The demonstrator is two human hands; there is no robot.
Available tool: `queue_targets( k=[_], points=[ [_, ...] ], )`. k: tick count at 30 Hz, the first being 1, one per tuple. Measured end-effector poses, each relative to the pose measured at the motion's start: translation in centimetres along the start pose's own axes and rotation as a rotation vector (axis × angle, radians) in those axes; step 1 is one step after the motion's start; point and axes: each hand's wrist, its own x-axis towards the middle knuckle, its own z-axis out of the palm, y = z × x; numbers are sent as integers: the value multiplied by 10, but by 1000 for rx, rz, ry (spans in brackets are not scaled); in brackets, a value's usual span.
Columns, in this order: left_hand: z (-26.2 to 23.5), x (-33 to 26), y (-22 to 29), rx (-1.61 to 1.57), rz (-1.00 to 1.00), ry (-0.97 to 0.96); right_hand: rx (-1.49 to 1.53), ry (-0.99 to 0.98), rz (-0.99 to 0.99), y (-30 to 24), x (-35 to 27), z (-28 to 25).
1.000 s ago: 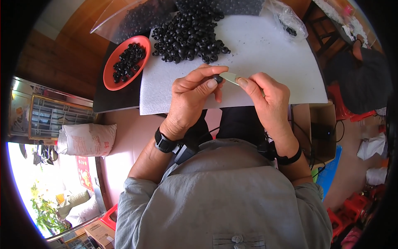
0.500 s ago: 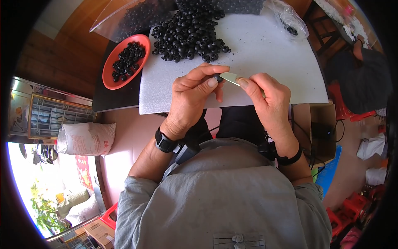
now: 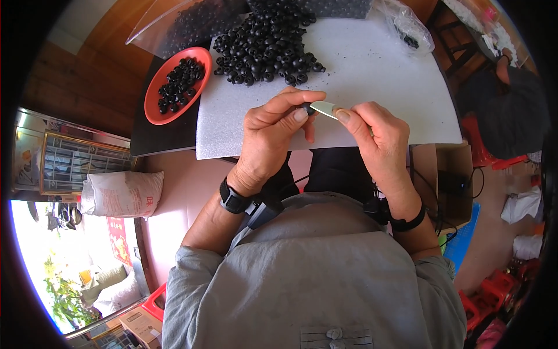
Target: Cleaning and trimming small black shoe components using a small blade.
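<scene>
The left hand (image 3: pixel 273 136) pinches a small black piece (image 3: pixel 306 108) between thumb and forefinger, fingers closed narrowly around it, while the right hand (image 3: pixel 375 136) grips a short pale blade (image 3: pixel 324 108) with the forefinger pressed along its back, its tip touching the piece. The two hands meet over the near edge of the white foam sheet (image 3: pixel 378 75), so the piece sits at the left hand's fingertips, just left of the blade and well near of the pile of black pieces (image 3: pixel 267 41) heaped at the far middle of the sheet. To do this trimming well, it seems best to keep the piece held firmly but with the thumb pad clear of the cutting line, let the blade work in small controlled strokes directed away from the holding fingers, and keep both wrists steady above the sheet so any scraps fall on it. What exactly the blade cuts is too small to tell; the piece is mostly hidden by the fingertips. Farther left, a red dish (image 3: pixel 152 110) holds more black pieces, apart from the pile, and a clear bag (image 3: pixel 407 26) lies at the far right of the sheet.
</scene>
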Motion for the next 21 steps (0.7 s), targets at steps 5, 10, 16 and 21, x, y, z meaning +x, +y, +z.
queue_targets(
  k=[5, 10, 16, 21],
  points=[
    [1, -1, 2, 64, -10, 21, -35, -11, -158, 3, -1, -1],
    [2, 1, 3, 51, -20, 9, 152, -15, 0, 5, -3, -4],
    [2, -1, 3, 44, -11, -4, 161, -1, 124, 2, -3, -3],
    [3, 0, 2, 49, 2, 0, 117, 9, 66, -1, -2, -3]
  ],
)
